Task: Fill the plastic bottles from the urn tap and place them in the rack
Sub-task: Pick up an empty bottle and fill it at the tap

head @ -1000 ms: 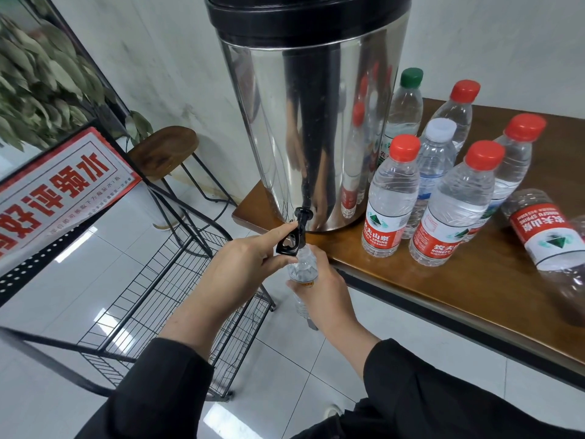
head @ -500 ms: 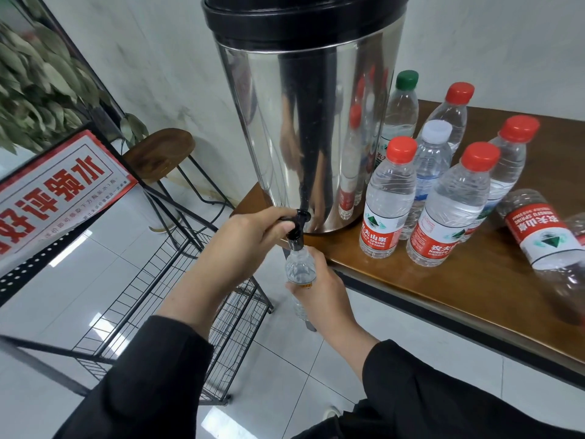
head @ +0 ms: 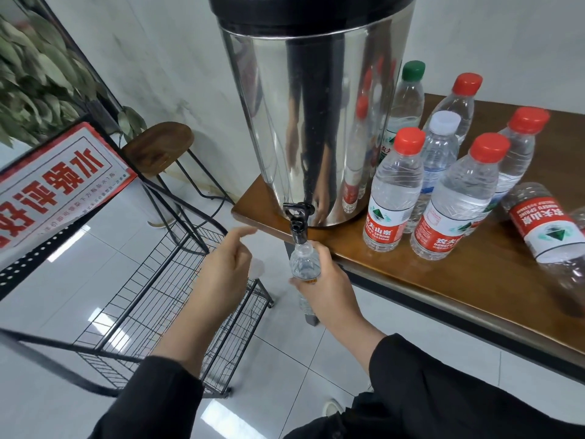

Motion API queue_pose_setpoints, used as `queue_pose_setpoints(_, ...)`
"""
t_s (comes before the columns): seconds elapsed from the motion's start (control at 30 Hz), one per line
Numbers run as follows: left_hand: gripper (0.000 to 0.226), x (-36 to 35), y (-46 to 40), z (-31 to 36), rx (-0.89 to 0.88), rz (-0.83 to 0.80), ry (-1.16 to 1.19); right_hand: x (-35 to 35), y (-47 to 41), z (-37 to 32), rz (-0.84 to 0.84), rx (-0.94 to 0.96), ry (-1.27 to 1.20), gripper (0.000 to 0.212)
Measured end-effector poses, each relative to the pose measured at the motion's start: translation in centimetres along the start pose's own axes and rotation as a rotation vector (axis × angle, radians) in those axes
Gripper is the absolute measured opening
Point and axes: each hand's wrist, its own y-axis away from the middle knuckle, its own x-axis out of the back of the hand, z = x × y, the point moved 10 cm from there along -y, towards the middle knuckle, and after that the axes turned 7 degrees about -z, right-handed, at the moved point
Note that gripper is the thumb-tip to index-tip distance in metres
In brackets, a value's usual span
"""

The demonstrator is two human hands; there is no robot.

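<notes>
Right hand [head: 329, 288] wraps around the open bottle [head: 304, 263], fingers curled round its body just below the shoulder, holding it upright with its uncapped mouth right under the black tap [head: 297, 223] of the urn [head: 316, 122]. The bottle hangs off the table's near edge, over the floor. Left hand [head: 226, 264] is free now, off to the left of the tap, fingers loosely spread with the index pointing toward the table corner, holding nothing. Half a second ago that hand was on the tap lever; it has let go and pulled back, and the lever sits up against the urn's base.

Out from there: the wooden table [head: 474, 280] carries the urn at its corner, with a cluster of capped bottles [head: 449, 172] standing upright just right of it, mostly red caps, one white, one green. Another labelled bottle [head: 550, 239] lies on its side near the right edge. Below and left of the hands stands the black wire rack [head: 152, 296] on pale glossy floor tiles [head: 79, 248]. Behind it, a wooden stool [head: 158, 147], a red-and-white sign [head: 53, 182] and green leaves [head: 34, 77] against a white wall.
</notes>
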Motion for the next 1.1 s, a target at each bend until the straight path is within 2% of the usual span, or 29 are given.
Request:
queue_pose_setpoints(0.2,0.033,-2.5,-0.2,-2.7,0.063,-0.029,0.387,0.1,0.2,-0.3,0.009,0.018,-0.008,0.078)
queue_pose_setpoints(0.37,0.021,-2.5,0.0,-3.4,0.061,0.02,0.324,0.3,0.5,0.2,0.009,0.016,-0.01,0.08)
queue_pose_setpoints(0.47,0.022,-3.4,-0.2,-3.6,0.056,-0.04,0.236,0.2,0.7,0.7,-0.009,0.008,-0.031,0.081)
queue_pose_setpoints(0.53,0.029,-4.6,-0.4,-3.9,0.046,-0.11,0.183,0.3,0.7,0.9,-0.012,0.009,-0.045,0.079)
queue_pose_setpoints(0.67,0.058,-7.8,0.0,-5.3,0.018,-0.27,0.051,0.3,1.2,0.7,-0.049,0.033,-0.04,0.077)
queue_pose_setpoints(0.8,0.076,-10.9,1.1,-6.1,0.04,-0.381,0.042,0.0,1.4,1.1,-0.102,0.029,-0.018,0.078)
queue_pose_setpoints(0.9,0.084,-12.7,1.9,-6.4,0.056,-0.398,0.102,-0.5,1.6,1.2,-0.166,0.028,-0.024,0.081)
queue_pose_setpoints(1.0,0.078,-13.5,2.6,-6.4,0.062,-0.335,0.171,-1.1,1.8,0.6,-0.239,0.059,-0.016,0.078)
queue_pose_setpoints(1.1,0.057,-13.9,3.6,-6.1,0.074,-0.237,0.306,-2.1,2.1,0.4,-0.3,0.083,0.018,0.079)
